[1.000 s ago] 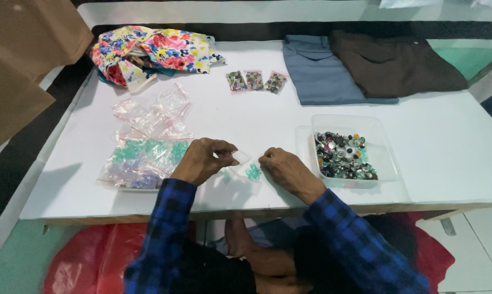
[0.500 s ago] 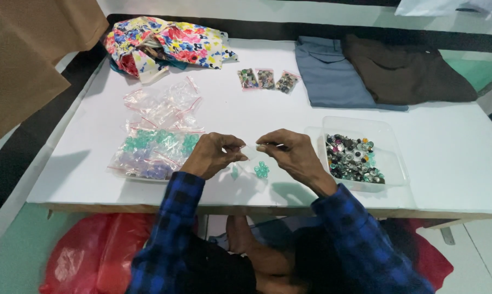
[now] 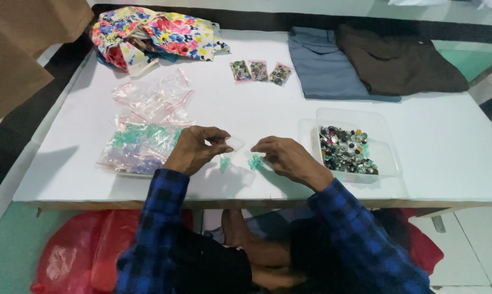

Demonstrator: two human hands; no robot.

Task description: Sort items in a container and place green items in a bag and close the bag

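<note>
My left hand [image 3: 194,149] pinches a small clear plastic bag [image 3: 234,144] just above the white table [image 3: 257,109]. My right hand [image 3: 284,157] rests on the table beside it, fingertips at a little heap of teal buttons [image 3: 255,161]. A few more teal buttons [image 3: 225,163] lie under the bag. Both sleeves are blue and black plaid.
A clear tub [image 3: 385,144] of mixed buttons sits right of my right hand. Filled bags of teal and purple buttons [image 3: 140,147] and empty bags [image 3: 156,98] lie at left. Three small button packets [image 3: 259,71], floral cloth [image 3: 153,35], grey cloth [image 3: 327,65] and brown cloth [image 3: 398,60] lie at the far side.
My hands have moved slightly apart. The left hand has lifted the small clear bag, and the teal buttons now lie in two little heaps between the hands.
</note>
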